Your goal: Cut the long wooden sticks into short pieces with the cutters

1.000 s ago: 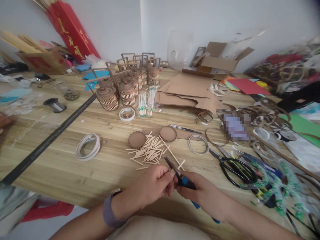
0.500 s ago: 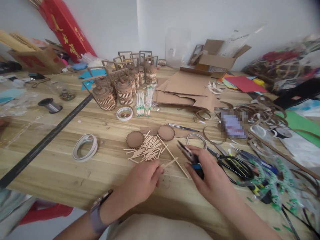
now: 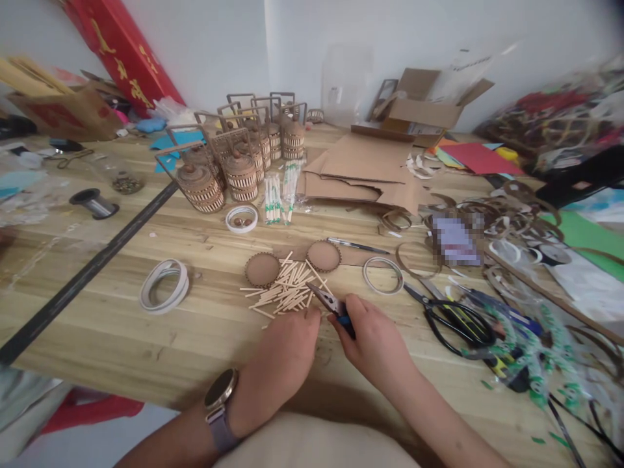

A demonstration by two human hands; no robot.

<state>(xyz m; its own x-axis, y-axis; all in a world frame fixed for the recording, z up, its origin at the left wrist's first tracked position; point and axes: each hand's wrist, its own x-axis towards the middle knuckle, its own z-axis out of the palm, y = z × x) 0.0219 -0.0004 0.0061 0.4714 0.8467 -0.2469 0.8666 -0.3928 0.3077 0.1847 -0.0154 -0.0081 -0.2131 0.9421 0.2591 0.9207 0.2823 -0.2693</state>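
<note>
My right hand [image 3: 377,341] is closed around small pliers with blue handles [image 3: 332,304]. Their jaws point left and up at the edge of a pile of short wooden sticks [image 3: 287,289]. My left hand [image 3: 287,351], with a watch on its wrist, rests on the wooden table [image 3: 121,338] just below the pile. Its fingers are curled down together at the sticks, and the fingertips are hidden behind the knuckles. Two round, toothed cardboard discs [image 3: 262,270] [image 3: 324,255] lie beside the pile.
Black scissors [image 3: 458,322] and a tape ring [image 3: 383,274] lie to the right, and a white tape roll [image 3: 164,294] to the left. A long black strip [image 3: 88,273] crosses the left side. Slatted cardboard lanterns [image 3: 234,172], cardboard sheets [image 3: 361,169] and an open box [image 3: 424,110] stand further back.
Both hands have moved forward from the table's near edge to the stick pile. The pliers swung away from my left hand, then came back down at the pile's edge.
</note>
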